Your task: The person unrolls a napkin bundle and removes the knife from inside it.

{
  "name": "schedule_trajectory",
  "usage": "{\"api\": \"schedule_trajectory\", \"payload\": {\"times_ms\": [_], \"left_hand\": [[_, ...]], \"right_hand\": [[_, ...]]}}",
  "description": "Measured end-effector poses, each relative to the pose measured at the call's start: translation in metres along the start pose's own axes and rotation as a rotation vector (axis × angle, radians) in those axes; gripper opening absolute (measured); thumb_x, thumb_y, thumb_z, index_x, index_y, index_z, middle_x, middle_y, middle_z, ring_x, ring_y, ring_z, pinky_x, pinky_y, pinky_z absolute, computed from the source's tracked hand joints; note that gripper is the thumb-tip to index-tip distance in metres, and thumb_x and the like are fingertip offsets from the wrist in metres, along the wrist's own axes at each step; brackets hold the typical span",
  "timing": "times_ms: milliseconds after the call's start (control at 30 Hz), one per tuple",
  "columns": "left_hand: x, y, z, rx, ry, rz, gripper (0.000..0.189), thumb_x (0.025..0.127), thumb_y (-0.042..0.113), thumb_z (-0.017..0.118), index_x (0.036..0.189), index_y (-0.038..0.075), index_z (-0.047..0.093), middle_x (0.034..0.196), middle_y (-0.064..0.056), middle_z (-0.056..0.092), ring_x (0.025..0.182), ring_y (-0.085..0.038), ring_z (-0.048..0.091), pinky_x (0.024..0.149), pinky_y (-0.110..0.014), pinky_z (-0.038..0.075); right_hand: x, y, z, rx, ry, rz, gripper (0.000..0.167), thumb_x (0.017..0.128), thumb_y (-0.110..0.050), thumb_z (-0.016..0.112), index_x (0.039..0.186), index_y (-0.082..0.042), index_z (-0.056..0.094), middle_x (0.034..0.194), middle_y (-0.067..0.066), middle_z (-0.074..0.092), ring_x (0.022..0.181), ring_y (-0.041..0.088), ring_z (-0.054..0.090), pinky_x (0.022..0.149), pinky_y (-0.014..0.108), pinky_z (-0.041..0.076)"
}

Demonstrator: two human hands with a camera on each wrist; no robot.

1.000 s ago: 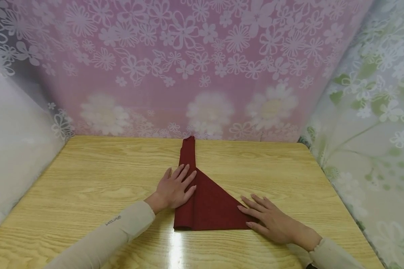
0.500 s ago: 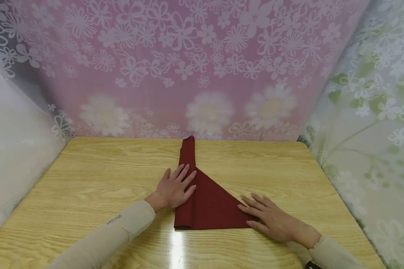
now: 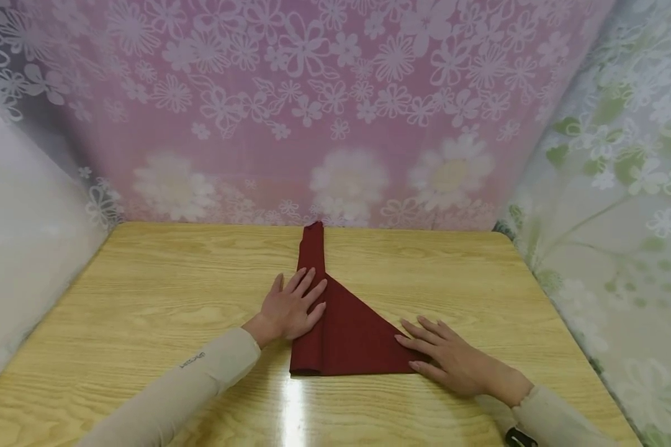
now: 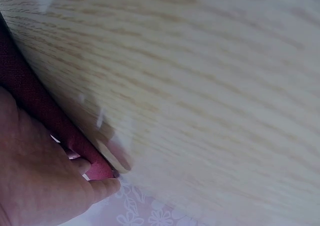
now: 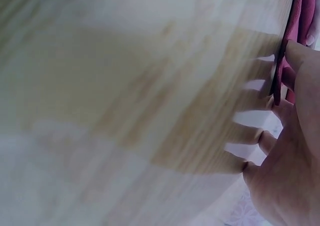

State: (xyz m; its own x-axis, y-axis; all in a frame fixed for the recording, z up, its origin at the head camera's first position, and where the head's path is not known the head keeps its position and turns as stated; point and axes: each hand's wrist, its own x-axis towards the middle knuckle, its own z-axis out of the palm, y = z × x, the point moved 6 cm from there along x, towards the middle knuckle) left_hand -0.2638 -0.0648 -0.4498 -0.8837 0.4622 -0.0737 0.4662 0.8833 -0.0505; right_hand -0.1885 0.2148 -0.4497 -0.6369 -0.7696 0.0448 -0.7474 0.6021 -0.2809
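Observation:
A dark red cloth [image 3: 357,335] lies on the table, folded into a narrow upright strip on the left and a triangle pointing right. My left hand [image 3: 292,310] rests flat on the strip with its fingers spread. In the left wrist view the red cloth [image 4: 45,106] runs under that hand's palm side. At the triangle's right tip, my right hand [image 3: 458,360] lies with straight, spread fingers, some on the cloth and its corner hidden beneath them. The right wrist view has the cloth's edge [image 5: 280,71] by the thumb, while other fingertips touch the wood.
The wood-grain table [image 3: 190,273] reaches back to a pink floral curtain [image 3: 257,143]. The cloth strip's far end meets the table's back edge. Pale sheets hang at the left [image 3: 28,217] and, with flowers and leaves, at the right. A dark band shows at the right cuff.
Both hands stay in place on the cloth, whose folds look the same. The whole head view has shifted very slightly.

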Motion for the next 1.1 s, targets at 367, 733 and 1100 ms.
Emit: {"api": "schedule_trajectory", "payload": {"times_ms": [367, 733, 1100], "left_hand": [[0.0, 0.004, -0.006, 0.011, -0.003, 0.006, 0.057, 0.102, 0.05, 0.022, 0.153, 0.026, 0.026, 0.157, -0.006, 0.019, 0.144, -0.024, 0.015, 0.11, -0.056, 0.017], [0.007, -0.003, -0.005, -0.062, 0.007, 0.052, 0.057, 0.1, 0.052, 0.031, 0.15, 0.025, 0.034, 0.155, -0.008, 0.025, 0.142, -0.026, 0.02, 0.109, -0.056, 0.019], [0.009, -0.009, -0.011, -0.099, -0.039, 0.056, 0.057, 0.099, 0.054, 0.038, 0.148, 0.024, 0.039, 0.152, -0.008, 0.031, 0.14, -0.027, 0.025, 0.107, -0.058, 0.021]], "right_hand": [[-0.002, 0.003, -0.002, 0.008, 0.002, -0.012, 0.049, 0.101, -0.032, 0.048, 0.147, -0.017, 0.04, 0.153, 0.014, 0.029, 0.137, 0.045, 0.023, 0.1, 0.067, 0.022], [-0.001, 0.005, 0.004, 0.049, -0.013, 0.021, 0.05, 0.101, -0.034, 0.047, 0.148, -0.018, 0.039, 0.155, 0.012, 0.026, 0.138, 0.043, 0.02, 0.102, 0.067, 0.019], [0.002, 0.001, 0.003, 0.041, 0.003, -0.004, 0.049, 0.101, -0.032, 0.048, 0.147, -0.018, 0.041, 0.153, 0.013, 0.028, 0.137, 0.045, 0.022, 0.101, 0.068, 0.021]]}}
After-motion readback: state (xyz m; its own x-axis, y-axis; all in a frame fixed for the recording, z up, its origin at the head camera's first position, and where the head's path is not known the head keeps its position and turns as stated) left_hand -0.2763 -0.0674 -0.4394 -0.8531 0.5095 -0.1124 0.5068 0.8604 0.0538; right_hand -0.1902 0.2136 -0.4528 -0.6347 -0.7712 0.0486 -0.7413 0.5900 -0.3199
